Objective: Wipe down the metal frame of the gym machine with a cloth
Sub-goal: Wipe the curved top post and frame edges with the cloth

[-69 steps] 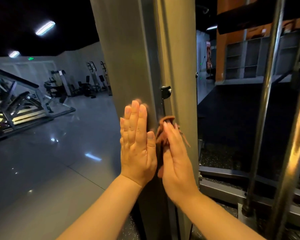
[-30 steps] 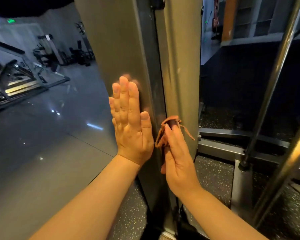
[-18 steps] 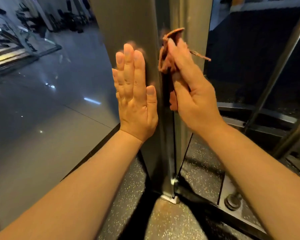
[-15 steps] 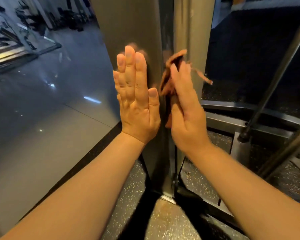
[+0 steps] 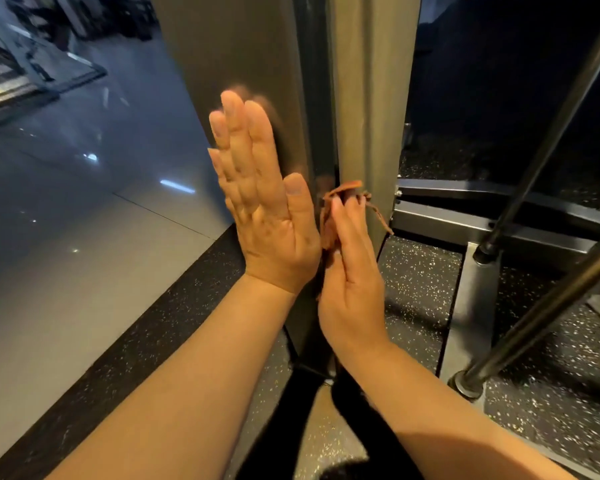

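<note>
Wiping judged partway: cloth (image 5: 328, 226) pressed low on metal frame (image 5: 371, 98) under straight-fingered right hand (image 5: 352, 282), left hand (image 5: 264, 209) flat alongside, frame's foot probably left.

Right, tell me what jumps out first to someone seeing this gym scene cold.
Two bare hands meet at centre: the left hand lies flat on the tall grey metal upright of the gym machine, and the right hand presses a crumpled brown cloth against it alongside. At the right, slanted polished steel rods gleam.
</note>
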{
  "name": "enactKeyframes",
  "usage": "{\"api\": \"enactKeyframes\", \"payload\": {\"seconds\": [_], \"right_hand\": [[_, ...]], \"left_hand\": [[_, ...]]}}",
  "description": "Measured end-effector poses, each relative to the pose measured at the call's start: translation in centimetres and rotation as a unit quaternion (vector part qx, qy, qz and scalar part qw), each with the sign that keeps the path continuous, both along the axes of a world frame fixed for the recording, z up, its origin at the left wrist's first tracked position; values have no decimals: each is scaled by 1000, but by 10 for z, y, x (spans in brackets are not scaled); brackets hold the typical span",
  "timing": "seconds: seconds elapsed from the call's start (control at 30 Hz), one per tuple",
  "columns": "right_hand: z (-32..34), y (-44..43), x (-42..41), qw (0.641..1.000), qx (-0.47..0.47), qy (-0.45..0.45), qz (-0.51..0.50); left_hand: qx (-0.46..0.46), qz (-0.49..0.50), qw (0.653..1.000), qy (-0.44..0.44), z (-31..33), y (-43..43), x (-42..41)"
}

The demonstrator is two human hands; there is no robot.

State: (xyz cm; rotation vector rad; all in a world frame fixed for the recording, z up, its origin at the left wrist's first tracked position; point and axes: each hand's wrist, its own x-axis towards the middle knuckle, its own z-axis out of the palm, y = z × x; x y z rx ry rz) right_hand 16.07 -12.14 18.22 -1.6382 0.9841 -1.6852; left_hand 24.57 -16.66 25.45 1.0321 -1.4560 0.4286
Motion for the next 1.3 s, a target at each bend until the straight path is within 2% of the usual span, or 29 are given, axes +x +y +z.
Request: {"api": "enactKeyframes", "payload": {"seconds": [0.07, 0.13, 0.23, 0.3, 0.37, 0.53, 0.6, 0.67, 0.73, 0.83, 0.93, 1.07, 1.17, 1.3], "right_hand": [[-11, -8, -3, 999, -30, 16, 9], [-41, -8, -6, 999, -13, 49, 8], [-83, 6, -6, 993, 91, 73, 13], [-92, 15, -6, 984, 168, 51, 24], [-87, 18, -3, 979, 200, 30, 15], [-58, 15, 5, 997, 70, 5, 14], [-66, 8, 1, 999, 29, 20, 25], [-91, 9, -4, 998, 29, 48, 27], [-121, 20, -6, 993, 95, 59, 36], [-156, 39, -7, 967, 245, 56, 36], [-163, 43, -4, 955, 291, 50, 19], [-144, 44, 15, 935, 351, -41, -26], [-112, 42, 23, 949, 304, -57, -56], [-88, 35, 9, 981, 190, 14, -36]], "left_hand": [[23, 1, 1000, -5, -27, 8, -3], [40, 9, 999, -32, -59, 11, 0], [65, 19, 997, -36, -88, 16, -3], [69, 17, 997, -33, -100, 19, -5], [72, 18, 996, -41, -106, 20, 0], [68, 4, 994, -85, -117, 17, 16], [75, 1, 994, -84, -118, 16, 18], [76, 1, 994, -84, -120, 17, 19], [76, 4, 993, -87, -121, 18, 18], [80, -1, 994, -80, -123, 18, 16], [88, -4, 993, -76, -125, 20, 15], [98, -8, 992, -80, -130, 24, 17], [100, -4, 991, -87, -130, 23, 19], [91, 5, 992, -86, -132, 20, 19]]}}
